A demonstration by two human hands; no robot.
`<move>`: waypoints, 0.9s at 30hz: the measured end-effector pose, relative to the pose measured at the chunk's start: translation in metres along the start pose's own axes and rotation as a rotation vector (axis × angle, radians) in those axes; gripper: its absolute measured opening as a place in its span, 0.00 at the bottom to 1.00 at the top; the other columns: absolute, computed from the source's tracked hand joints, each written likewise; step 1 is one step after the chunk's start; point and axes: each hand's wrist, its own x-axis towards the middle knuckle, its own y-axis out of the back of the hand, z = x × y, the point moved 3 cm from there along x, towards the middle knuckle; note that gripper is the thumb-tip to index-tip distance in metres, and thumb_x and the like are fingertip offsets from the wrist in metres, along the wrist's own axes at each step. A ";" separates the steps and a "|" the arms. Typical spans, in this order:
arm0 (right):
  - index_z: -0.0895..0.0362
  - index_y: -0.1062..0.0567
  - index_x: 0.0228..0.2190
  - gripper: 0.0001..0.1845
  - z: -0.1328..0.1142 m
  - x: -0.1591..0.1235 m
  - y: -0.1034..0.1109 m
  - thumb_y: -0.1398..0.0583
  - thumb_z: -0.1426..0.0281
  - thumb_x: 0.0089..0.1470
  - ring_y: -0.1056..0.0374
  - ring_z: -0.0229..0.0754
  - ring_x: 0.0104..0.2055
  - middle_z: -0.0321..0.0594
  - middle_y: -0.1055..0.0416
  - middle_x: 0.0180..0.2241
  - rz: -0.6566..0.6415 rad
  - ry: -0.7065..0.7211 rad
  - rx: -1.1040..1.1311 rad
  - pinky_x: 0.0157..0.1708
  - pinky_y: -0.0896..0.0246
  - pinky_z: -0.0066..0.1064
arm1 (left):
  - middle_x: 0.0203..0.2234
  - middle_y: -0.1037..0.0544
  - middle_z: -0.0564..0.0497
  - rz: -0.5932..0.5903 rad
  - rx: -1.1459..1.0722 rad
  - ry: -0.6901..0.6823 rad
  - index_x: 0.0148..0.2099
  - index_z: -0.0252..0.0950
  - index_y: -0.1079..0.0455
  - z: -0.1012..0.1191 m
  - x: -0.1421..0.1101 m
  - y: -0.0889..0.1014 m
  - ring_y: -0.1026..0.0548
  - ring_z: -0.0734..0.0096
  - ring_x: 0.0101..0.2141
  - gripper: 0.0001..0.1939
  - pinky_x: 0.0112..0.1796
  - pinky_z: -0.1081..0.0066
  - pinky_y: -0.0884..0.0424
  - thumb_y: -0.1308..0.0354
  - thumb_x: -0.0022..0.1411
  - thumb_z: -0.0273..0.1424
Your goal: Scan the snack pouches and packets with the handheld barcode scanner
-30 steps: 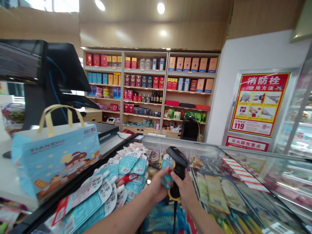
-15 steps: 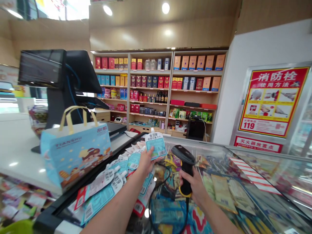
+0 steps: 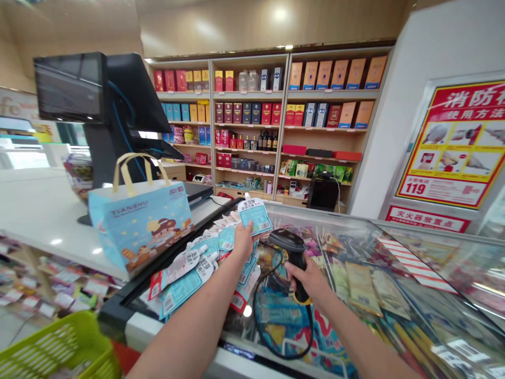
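Pinched in my left hand (image 3: 243, 239) is a drink pouch (image 3: 255, 217) with a blue and white front, its white spout up and its barcode at the lower right. My right hand (image 3: 310, 279) is wrapped round the handle of a black and yellow barcode scanner (image 3: 290, 242). The scanner's head points left, close to the pouch but apart from it. Its black cable (image 3: 258, 310) loops down over the glass. Left of my left arm, several similar pouches (image 3: 189, 281) lie in an overlapping pile on the freezer's glass top.
A blue gift bag (image 3: 138, 223) stands on the white counter (image 3: 43, 210), before a black till screen (image 3: 71, 87). A glass-topped freezer (image 3: 355, 231) holds packaged goods. A green basket (image 3: 59, 347) sits low left. Stocked shelves (image 3: 248, 126) line the back wall.
The view has tilted down and shifted left, bringing the green basket further into sight. The scanner has come nearer to the held pouch. Both hands keep their grip.
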 end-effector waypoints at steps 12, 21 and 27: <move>0.55 0.35 0.27 0.21 0.005 0.003 0.001 0.34 0.56 0.40 0.42 0.33 0.13 0.27 0.37 0.14 0.023 0.014 -0.049 0.13 0.43 0.25 | 0.40 0.22 0.45 -0.017 0.012 -0.025 0.53 0.36 0.36 -0.003 -0.003 -0.001 0.21 0.68 0.35 0.16 0.35 0.66 0.22 0.47 0.62 0.25; 0.54 0.36 0.28 0.19 0.000 0.002 -0.001 0.34 0.58 0.40 0.44 0.32 0.12 0.26 0.37 0.13 0.030 0.000 -0.043 0.13 0.46 0.25 | 0.38 0.21 0.46 -0.032 0.018 -0.023 0.50 0.35 0.33 0.000 -0.003 -0.002 0.21 0.67 0.35 0.14 0.38 0.65 0.23 0.45 0.61 0.25; 0.55 0.36 0.31 0.18 -0.006 0.008 -0.007 0.35 0.62 0.39 0.43 0.32 0.12 0.24 0.37 0.13 0.030 -0.035 -0.002 0.13 0.47 0.24 | 0.37 0.21 0.47 -0.022 0.147 -0.044 0.48 0.36 0.32 0.005 -0.003 -0.005 0.22 0.68 0.34 0.13 0.37 0.65 0.24 0.49 0.62 0.24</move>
